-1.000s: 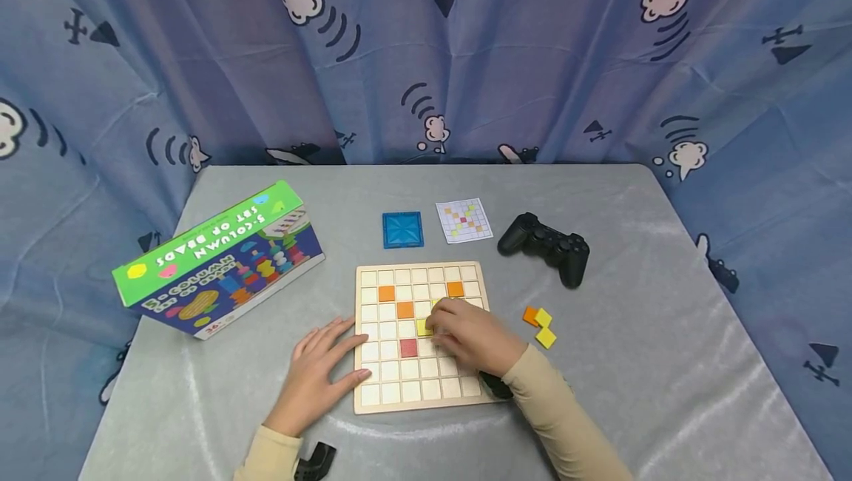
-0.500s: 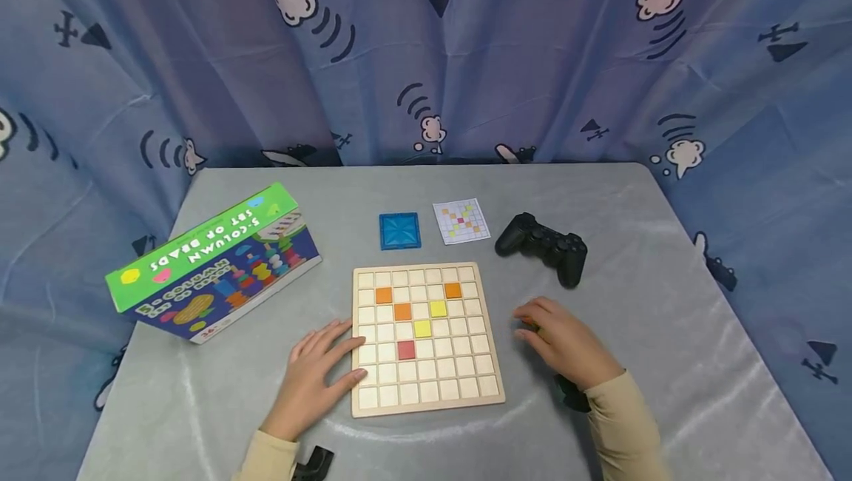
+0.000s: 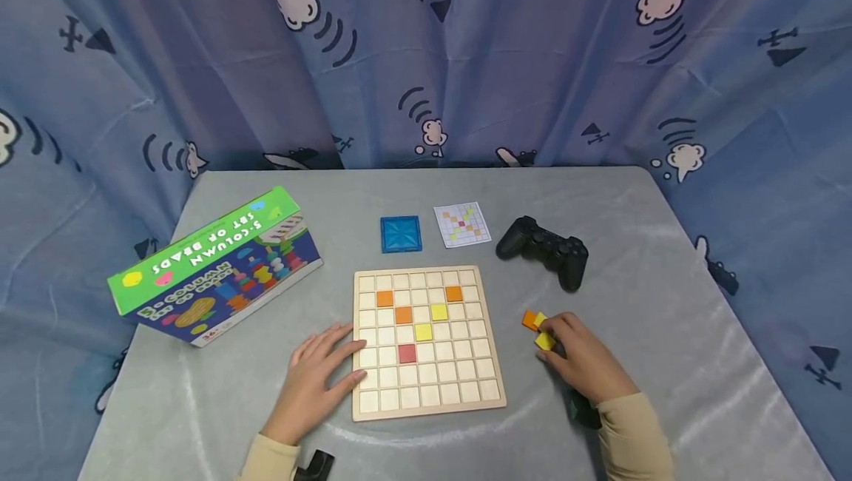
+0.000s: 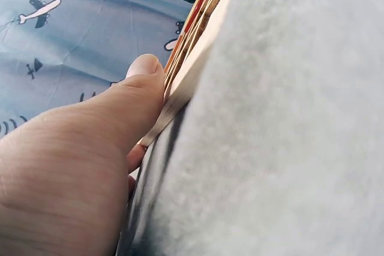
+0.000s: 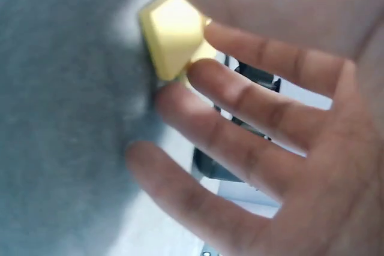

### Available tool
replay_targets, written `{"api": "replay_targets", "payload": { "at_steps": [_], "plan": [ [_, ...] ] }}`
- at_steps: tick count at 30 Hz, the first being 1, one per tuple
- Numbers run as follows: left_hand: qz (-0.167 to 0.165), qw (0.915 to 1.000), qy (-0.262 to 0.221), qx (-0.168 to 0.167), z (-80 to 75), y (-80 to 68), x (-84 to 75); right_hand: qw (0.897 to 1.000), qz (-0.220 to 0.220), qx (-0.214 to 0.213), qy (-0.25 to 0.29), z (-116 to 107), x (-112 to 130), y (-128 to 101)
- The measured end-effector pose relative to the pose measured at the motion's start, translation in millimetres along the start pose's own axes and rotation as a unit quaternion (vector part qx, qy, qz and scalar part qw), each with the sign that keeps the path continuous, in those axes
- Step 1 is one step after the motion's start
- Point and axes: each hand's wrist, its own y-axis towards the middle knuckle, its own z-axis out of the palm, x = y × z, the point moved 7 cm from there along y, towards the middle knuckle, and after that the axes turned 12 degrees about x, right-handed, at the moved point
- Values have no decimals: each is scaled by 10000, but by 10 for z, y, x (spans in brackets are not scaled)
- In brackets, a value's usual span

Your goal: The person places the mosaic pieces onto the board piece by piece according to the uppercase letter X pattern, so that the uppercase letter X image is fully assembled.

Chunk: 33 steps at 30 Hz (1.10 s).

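Note:
My left hand (image 3: 316,377) rests along the left edge of a wooden grid board (image 3: 409,397), its thumb and fingertips touching the rim. The left wrist view shows the thumb (image 4: 141,88) against the board's side. On the board sit three orange tiles (image 3: 403,314), two yellow tiles (image 3: 423,331) and one red tile (image 3: 407,353) among white squares. Right of the board, my right hand (image 3: 586,359) reaches a loose yellow tile (image 3: 544,341) with loosely extended fingers. Its fingertips lie close beside that tile (image 5: 174,34); a firm hold is not visible. Another yellow tile (image 3: 540,320) and an orange tile (image 3: 529,320) lie beyond.
A black game controller (image 3: 544,253) lies behind the loose tiles. At the back are a printed pattern card (image 3: 462,225) and a blue square piece (image 3: 401,234). A green and blue toy box (image 3: 216,266) stands left. Beyond the grey table (image 3: 665,266) hangs a blue curtain (image 3: 373,59).
My right hand has left the board, uncovering its two yellow tiles, and moved right, then slightly down, to the loose tiles. My left hand stays at the board's edge.

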Motion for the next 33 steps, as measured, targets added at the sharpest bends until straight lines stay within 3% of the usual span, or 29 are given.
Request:
{"api": "replay_targets", "payload": {
  "at_steps": [17, 29, 33],
  "plan": [
    [-78, 9999, 71, 61, -11, 5, -19, 9992, 165, -292, 203, 30, -84, -90],
    [-14, 9999, 103, -35, -23, 1, -29, 9993, -43, -372, 67, 15, 2, -76],
    [-18, 10000, 83, -6, -23, -1, -26, 9977, -365, -570, -84, -30, 117, -74]
  ]
}}
